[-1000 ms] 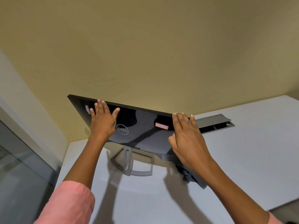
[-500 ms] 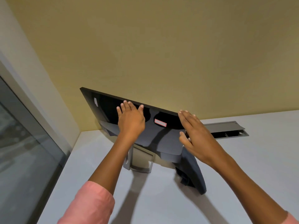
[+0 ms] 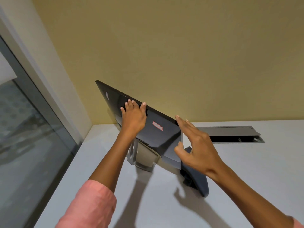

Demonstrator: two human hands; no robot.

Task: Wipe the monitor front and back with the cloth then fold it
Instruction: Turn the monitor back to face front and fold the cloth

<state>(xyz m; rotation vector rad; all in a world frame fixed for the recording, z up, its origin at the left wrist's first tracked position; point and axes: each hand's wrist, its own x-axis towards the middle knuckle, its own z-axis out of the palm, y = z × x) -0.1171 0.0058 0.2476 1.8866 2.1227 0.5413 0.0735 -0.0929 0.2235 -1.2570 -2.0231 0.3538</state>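
Observation:
The black monitor (image 3: 164, 140) stands on its grey stand (image 3: 143, 159) with its glossy back and a red-edged label turned toward me. It is angled, its left end further away. My left hand (image 3: 134, 117) lies on the upper back, the thumb hooked over the top edge. My right hand (image 3: 199, 148) is at the monitor's right edge with fingers spread, forefinger by the top corner and thumb against the side. A dark blue cloth (image 3: 198, 180) lies crumpled on the white desk (image 3: 255, 175), under my right hand and beside the monitor's lower right corner.
A grey cable hatch (image 3: 230, 134) stands open in the desk behind the monitor on the right. A yellow wall rises close behind. A glass window (image 3: 24, 137) runs along the desk's left edge.
The monitor has swung so its left end points further away. My left hand slid right along the top edge; my right hand lifted off the back to the right edge. The view shifted left.

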